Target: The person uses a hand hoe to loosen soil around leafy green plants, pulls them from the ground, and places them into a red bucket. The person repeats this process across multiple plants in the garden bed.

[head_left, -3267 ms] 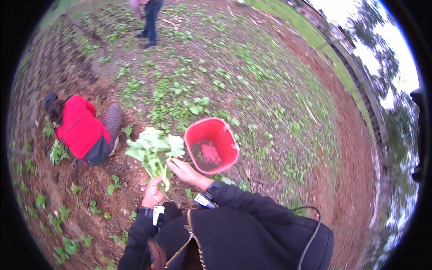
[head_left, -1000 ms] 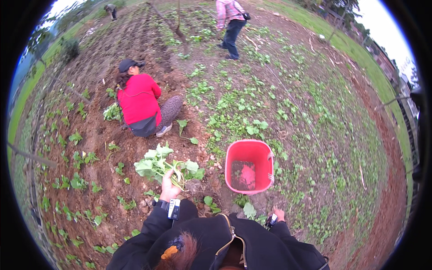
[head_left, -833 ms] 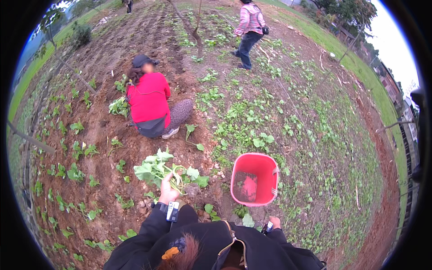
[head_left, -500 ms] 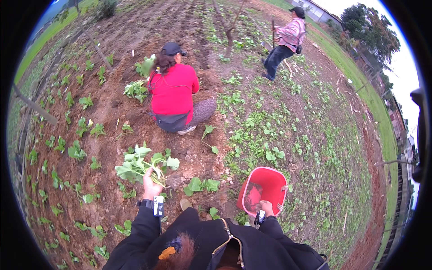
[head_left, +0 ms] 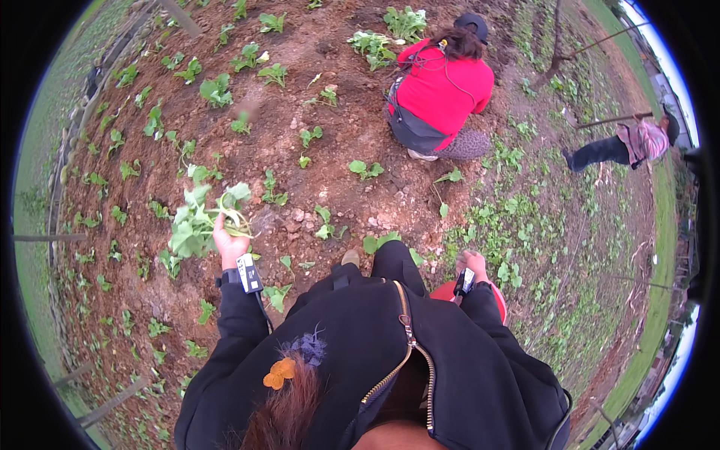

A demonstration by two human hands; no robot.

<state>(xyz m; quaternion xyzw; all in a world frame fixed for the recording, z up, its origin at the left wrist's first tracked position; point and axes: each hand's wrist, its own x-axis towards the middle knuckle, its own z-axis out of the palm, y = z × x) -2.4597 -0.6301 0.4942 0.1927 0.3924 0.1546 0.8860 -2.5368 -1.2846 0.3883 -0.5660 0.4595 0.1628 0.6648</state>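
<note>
The left hand (head_left: 231, 241) grips leafy pale-green seedlings (head_left: 192, 227) left of centre — light, limp and easily bruised, I'd judge, best held by the stems (head_left: 239, 223); the right hand (head_left: 471, 264) curls near a red plastic bucket (head_left: 444, 291) — holding what, I can't tell.

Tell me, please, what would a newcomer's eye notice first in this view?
Probably the co-worker crouching in a bright red top, above and right of centre. Next comes the bunch of leafy green plants in the left hand, left of centre. At lower right, a red bucket shows partly behind the right forearm.
</note>
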